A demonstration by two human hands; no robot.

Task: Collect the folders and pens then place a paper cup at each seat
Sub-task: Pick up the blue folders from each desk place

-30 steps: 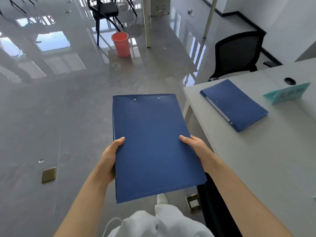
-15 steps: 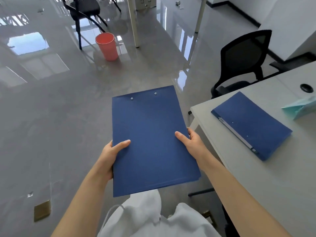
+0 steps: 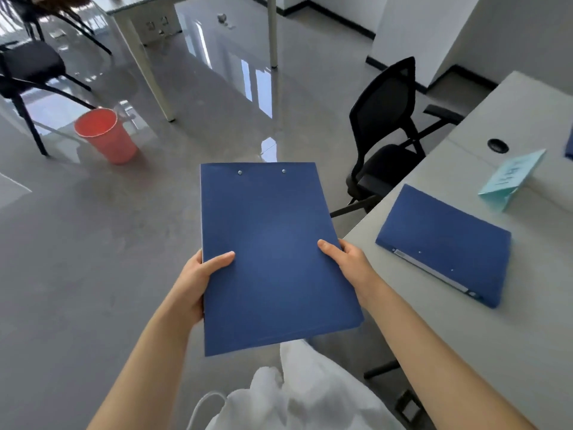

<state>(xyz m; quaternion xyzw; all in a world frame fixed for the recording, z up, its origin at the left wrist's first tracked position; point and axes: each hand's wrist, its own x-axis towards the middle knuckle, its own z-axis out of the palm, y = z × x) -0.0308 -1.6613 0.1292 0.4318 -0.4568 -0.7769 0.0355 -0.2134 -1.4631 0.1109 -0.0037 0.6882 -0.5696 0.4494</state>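
Held folder (image 3: 273, 252): blue, flat, carried in the air over the floor, left of the table (image 3: 465, 336). Left hand (image 3: 198, 283) grips its left edge, thumb on top; right hand (image 3: 347, 262) grips its right edge likewise. Second folder (image 3: 443, 243): lying on the table near its corner. Chair (image 3: 387, 135): black, beyond.
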